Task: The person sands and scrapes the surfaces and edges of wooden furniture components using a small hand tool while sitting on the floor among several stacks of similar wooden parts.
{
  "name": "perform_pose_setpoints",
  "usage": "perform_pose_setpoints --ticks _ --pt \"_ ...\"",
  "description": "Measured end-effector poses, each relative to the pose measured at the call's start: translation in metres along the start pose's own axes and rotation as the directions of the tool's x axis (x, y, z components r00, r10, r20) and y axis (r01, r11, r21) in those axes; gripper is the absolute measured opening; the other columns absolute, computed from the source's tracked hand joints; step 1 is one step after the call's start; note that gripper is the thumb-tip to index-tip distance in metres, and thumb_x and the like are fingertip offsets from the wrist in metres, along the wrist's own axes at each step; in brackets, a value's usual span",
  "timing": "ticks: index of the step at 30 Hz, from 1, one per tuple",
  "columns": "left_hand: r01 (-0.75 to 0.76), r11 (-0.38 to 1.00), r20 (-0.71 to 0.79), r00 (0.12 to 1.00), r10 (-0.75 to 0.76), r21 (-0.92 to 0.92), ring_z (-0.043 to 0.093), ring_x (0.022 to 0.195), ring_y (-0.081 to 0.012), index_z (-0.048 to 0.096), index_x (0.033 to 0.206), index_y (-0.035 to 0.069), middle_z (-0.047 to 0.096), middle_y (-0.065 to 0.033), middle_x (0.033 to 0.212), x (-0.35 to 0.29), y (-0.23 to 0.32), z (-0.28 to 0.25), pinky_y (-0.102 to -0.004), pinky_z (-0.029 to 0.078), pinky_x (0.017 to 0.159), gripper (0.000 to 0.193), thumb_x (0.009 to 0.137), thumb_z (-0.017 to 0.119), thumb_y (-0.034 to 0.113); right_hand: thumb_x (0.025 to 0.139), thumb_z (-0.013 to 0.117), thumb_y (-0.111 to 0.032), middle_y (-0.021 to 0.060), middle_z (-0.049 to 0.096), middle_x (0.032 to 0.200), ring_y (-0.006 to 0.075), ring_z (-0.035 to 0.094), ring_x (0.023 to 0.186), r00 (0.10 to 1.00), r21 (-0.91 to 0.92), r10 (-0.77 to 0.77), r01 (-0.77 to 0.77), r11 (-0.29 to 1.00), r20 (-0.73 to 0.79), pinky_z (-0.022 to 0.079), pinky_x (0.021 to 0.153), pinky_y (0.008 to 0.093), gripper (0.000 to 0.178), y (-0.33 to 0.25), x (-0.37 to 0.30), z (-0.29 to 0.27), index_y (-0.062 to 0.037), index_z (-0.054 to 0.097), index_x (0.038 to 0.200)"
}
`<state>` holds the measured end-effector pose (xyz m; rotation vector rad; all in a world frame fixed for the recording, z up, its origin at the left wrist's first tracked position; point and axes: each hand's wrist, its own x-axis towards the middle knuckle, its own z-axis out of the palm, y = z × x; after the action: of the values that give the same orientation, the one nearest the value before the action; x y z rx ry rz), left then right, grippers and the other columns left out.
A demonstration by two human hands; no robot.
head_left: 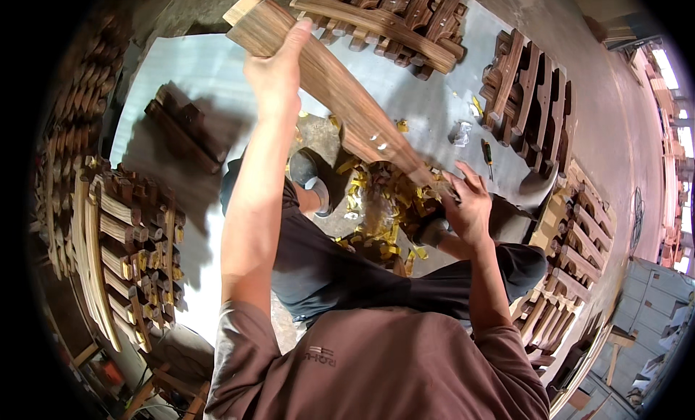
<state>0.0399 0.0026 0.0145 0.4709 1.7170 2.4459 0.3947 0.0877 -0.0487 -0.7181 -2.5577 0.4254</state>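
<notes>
A long brown wooden furniture part (340, 94) slants across the middle, broad at its upper left and narrow at its lower right. It has a pale tenon at the broad end and small light spots near the narrow one. My left hand (277, 76) is closed on the broad end, thumb along the face. At the narrow end, my right hand (467, 203) has its fingers bent about the tip; motion blurs the contact there. Below the part, yellow tape scraps (384, 210) lie heaped on the floor between my feet.
A pale sheet-covered table (239, 58) bears stacked wooden parts (405, 22), curved parts (528, 94) and two dark pieces (184, 130). A screwdriver (488, 158) and crumpled plastic (461, 134) lie near my right hand. Other wooden stacks (127, 246) stand left, and a pile (572, 253) right.
</notes>
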Motion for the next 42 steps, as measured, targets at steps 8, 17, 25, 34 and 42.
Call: perform_pose_setpoints --ticks 8,17,25,34,42 --pt "0.408 0.91 -0.079 0.907 -0.414 -0.078 0.061 0.108 -0.0243 0.047 0.132 -0.004 0.058 -0.012 0.125 0.052 -0.046 -0.019 -0.0404 0.053 0.09 0.078 0.075 0.087 0.031 0.062 0.082 -0.029 0.014 0.068 0.102 0.0295 0.06 0.088 0.992 -0.243 -0.127 0.124 0.962 0.003 0.056 0.068 0.0363 0.065 -0.015 0.016 0.011 -0.0007 0.062 0.117" --pt "0.622 0.783 0.128 0.779 -0.614 -0.027 0.052 0.12 -0.0252 0.049 0.135 0.004 0.055 -0.0121 0.129 0.044 -0.049 -0.007 -0.0436 0.045 0.1 0.065 0.085 0.077 0.035 0.063 0.082 -0.029 0.0103 0.066 0.078 0.0324 0.065 0.07 0.997 0.163 -0.081 0.077 0.984 0.017 0.055 0.074 0.044 0.043 -0.009 0.016 0.02 -0.0049 0.061 0.092" --pt "0.625 0.75 0.619 0.506 -0.6 0.216 0.054 0.123 -0.0295 0.048 0.132 0.001 0.054 -0.0189 0.134 -0.014 -0.025 0.017 -0.0405 0.045 0.1 0.059 0.091 0.068 0.038 0.065 0.08 -0.039 0.0164 0.065 0.073 0.0336 0.064 0.066 0.933 0.393 0.358 -0.317 0.863 -0.033 0.053 0.064 0.0401 0.046 -0.013 0.044 0.024 0.0005 0.069 0.086" --pt "-0.753 0.319 0.772 0.373 -0.515 0.576 0.067 0.101 -0.0346 0.056 0.127 0.001 0.068 -0.0203 0.111 -0.03 -0.034 0.024 -0.0412 0.053 0.086 0.064 0.071 0.081 0.022 0.071 0.075 -0.041 0.0216 0.069 0.075 0.0323 0.07 0.07 0.646 0.285 0.749 -0.698 0.657 -0.144 0.056 0.069 0.0405 0.044 0.142 0.078 -0.046 0.0001 0.072 0.088" --pt "-0.731 0.318 0.71 0.311 -0.632 0.603 0.066 0.101 -0.0355 0.054 0.132 0.003 0.066 -0.0205 0.115 -0.03 -0.032 0.038 -0.0423 0.052 0.088 0.072 0.07 0.082 0.024 0.064 0.074 -0.049 0.02 0.07 0.081 0.0355 0.069 0.078 0.443 -0.007 0.879 -0.894 0.449 -0.175 0.053 0.072 0.045 0.049 0.26 0.048 -0.1 -0.0025 0.07 0.079"
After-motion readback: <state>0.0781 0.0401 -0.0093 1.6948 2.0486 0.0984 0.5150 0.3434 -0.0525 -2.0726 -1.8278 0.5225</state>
